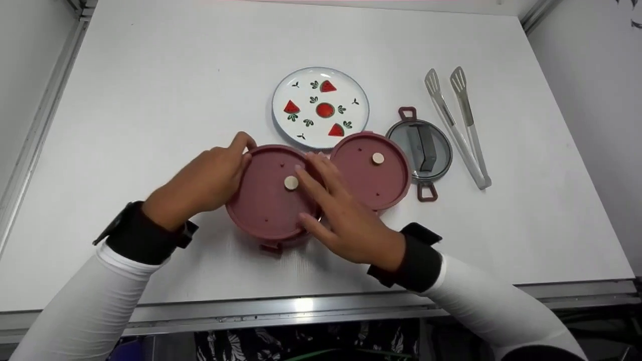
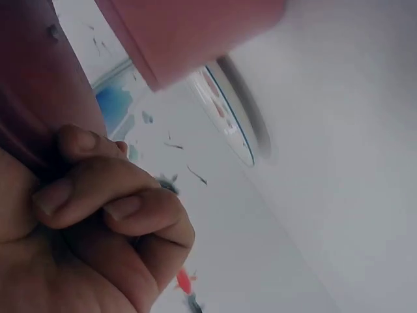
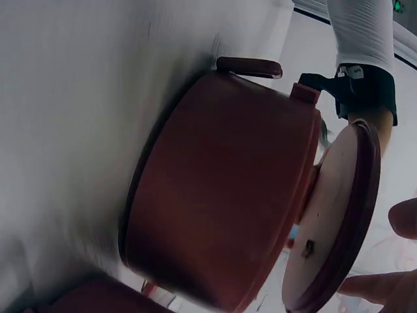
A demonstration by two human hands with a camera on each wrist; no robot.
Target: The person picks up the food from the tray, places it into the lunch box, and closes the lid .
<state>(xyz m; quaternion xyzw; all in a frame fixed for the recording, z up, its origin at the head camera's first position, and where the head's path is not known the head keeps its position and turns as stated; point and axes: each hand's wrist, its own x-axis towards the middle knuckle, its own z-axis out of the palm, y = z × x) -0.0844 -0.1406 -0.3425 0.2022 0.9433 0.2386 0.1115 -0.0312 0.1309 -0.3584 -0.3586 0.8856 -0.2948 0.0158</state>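
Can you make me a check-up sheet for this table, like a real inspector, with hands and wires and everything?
Surface: white table, no spill seen
Job's things: larger lid, lifted at least partly, a gap showing above the larger pot
Clutter: smaller lidded pot to the right, watermelon-patterned plate behind, glass lid and metal tongs farther right
Grips: left grip holds the larger lid's rim; right grip is over its right side, touch unclear
Cables: nothing seen on the table; too dark below to tell
Surroundings: metal rail along the near edge, patterned fabric below it
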